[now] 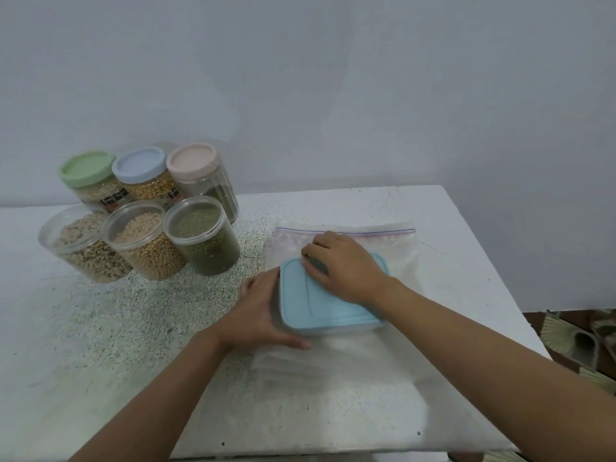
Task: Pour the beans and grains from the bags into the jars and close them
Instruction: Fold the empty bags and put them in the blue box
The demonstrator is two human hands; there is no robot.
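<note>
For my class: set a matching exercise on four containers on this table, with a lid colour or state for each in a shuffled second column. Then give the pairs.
Column 1
1. back-left jar
2. back-right jar
3. front-middle jar
4. square container

Column 2
A. right hand rests on its lid
B. pink lid
C. pale round beans, no coloured lid
D. green lid

Pairs: 1-D, 2-B, 3-C, 4-A

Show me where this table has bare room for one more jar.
Bare: the near-left table between the jars and the left hand; the strip right of the zip bag. Crowded: far left, and the centre round the blue-lidded container.
</note>
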